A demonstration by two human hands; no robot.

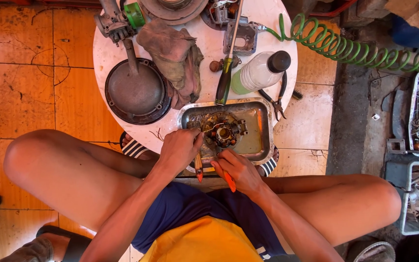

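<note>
Over the metal tray (264,127) at the near edge of the round white table (107,53), both hands work on a small engine part (223,130), a dark, round casting with brass-coloured bits in its middle. It sits in the tray's left half, in a shallow pool of murky liquid.

The left hand (179,148) is closed around a wooden-handled tool (198,167) and seems to pinch a thin wire (209,129) that runs to the part; its fingers are curled tight, with only the handle's lower end showing below the palm. The right hand (238,167) is at the tray's near rim, fingers folded around an orange-handled tool (229,180) whose tip I cannot see.

By its look the part is metal, so stiff and fairly heavy for its size, and wet, so likely slippery. Its outer rim looks the safest place to grip; the brass centre and any thin wires look delicate and better left untouched.

Beyond the tray lie a green-handled screwdriver (225,80), a clear bottle with a black cap (260,72) and a pair of pliers (276,99). Left of the tray sit a dirty rag (173,53) and a round metal cover (136,92). A green coiled hose (345,48) trails off to the tray's far right.
</note>
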